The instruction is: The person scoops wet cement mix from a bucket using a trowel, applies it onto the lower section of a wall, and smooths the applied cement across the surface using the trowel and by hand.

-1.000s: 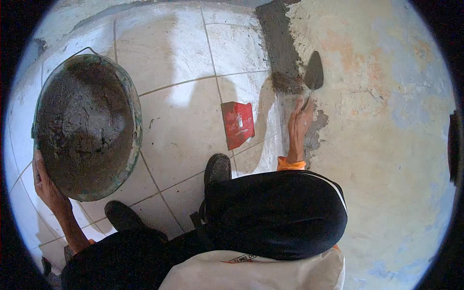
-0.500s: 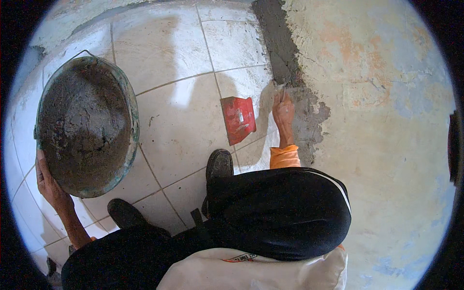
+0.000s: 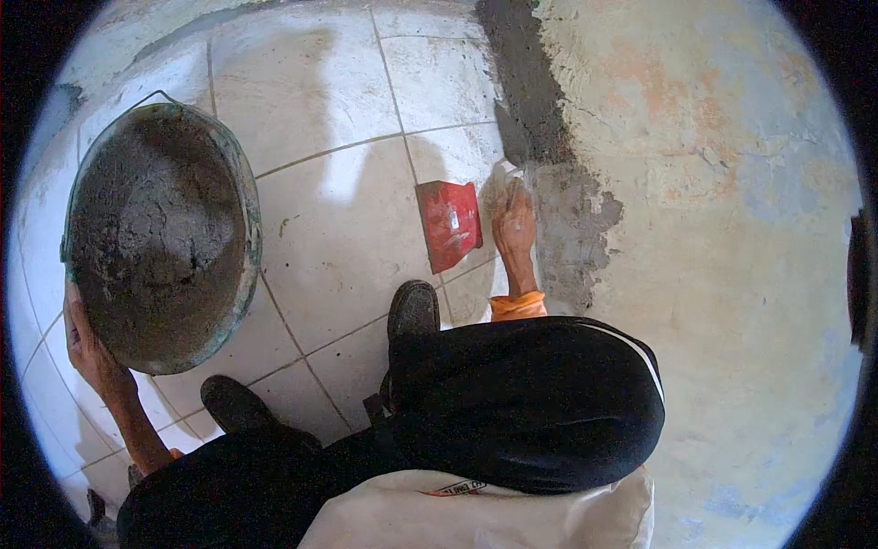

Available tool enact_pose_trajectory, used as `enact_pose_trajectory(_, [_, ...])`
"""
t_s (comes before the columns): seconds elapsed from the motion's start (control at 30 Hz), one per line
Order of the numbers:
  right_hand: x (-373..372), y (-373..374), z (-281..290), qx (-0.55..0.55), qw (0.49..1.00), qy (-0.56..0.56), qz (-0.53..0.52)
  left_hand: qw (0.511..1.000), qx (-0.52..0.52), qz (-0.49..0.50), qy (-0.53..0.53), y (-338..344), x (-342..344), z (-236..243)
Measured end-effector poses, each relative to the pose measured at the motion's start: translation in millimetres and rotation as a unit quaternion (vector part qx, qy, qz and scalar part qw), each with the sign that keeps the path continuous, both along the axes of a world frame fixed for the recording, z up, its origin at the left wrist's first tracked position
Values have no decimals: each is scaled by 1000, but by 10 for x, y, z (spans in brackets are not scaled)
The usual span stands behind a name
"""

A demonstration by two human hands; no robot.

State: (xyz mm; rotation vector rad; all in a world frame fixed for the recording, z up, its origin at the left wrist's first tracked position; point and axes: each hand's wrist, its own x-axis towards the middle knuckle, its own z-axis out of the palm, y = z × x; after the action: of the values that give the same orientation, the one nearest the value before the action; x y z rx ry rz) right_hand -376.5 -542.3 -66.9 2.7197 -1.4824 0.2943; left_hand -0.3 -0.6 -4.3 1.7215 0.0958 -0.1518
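Observation:
At the left, my left hand (image 3: 91, 357) grips the near-left rim of a round bucket (image 3: 249, 197). Wet grey mortar (image 3: 155, 238) fills it, tilted toward me. My right hand (image 3: 514, 224) is closed around a small trowel (image 3: 508, 167), just off the wall's foot; its handle is mostly hidden by the fingers, and its blade is hard to make out. Beyond and to the right of this hand, a band of dark fresh mortar (image 3: 523, 73) runs along the base of the wall. A lighter grey mortar patch (image 3: 572, 220) lies beside the hand.
A red plastic piece (image 3: 449, 227), smeared with grey, lies on the tiled floor (image 3: 329, 220) left of my right hand. The worn, patchy wall (image 3: 732, 274) rises on the right. My dark shoes (image 3: 414, 309) and black trousers are near, above a pale sack (image 3: 476, 517).
My right hand has moved left and slightly toward me with the trowel, away from the wall's mortar. My left hand and the bucket have barely moved.

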Motion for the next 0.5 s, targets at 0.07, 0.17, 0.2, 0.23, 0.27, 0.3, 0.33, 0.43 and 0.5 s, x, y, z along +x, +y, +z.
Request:
enact_pose_trajectory(0.07, [-90, -189, 45, -13, 1000, 0, 19, 1000, 16, 6, 6, -30, 2, 33])
enact_pose_trajectory(0.17, [-106, -363, 231, 24, 998, 37, -35, 999, 37, 19, 6, -86, -22, 80])
enact_pose_trajectory(0.2, [-104, -391, 286, 23, 998, 37, -35, 999, 44, 25, 1, -105, -25, 75])
enact_pose_trajectory(0.23, [-99, -386, 340, 27, 999, 19, -35, 999, 46, 26, 1, -58, -13, 64])
enact_pose_trajectory(0.27, [-98, -383, 398, 30, 999, 2, -36, 999, 48, 9, -13, 15, 19, 24])
enact_pose_trajectory(0.3, [-109, -380, 474, 32, 999, 2, -36, 998, 50, -8, -28, 65, 35, 2])
enact_pose_trajectory(0.33, [-90, -344, 599, -3, 1000, -21, -23, 998, 49, -7, -26, 90, 29, -20])
enact_pose_trajectory(0.43, [-142, -158, 777, -63, 994, -84, -14, 1000, 16, 7, 3, 99, 32, -66])
enact_pose_trajectory(0.5, [-207, -82, 779, -87, 988, -125, -14, 1000, 2, -12, -6, 106, 31, -59])
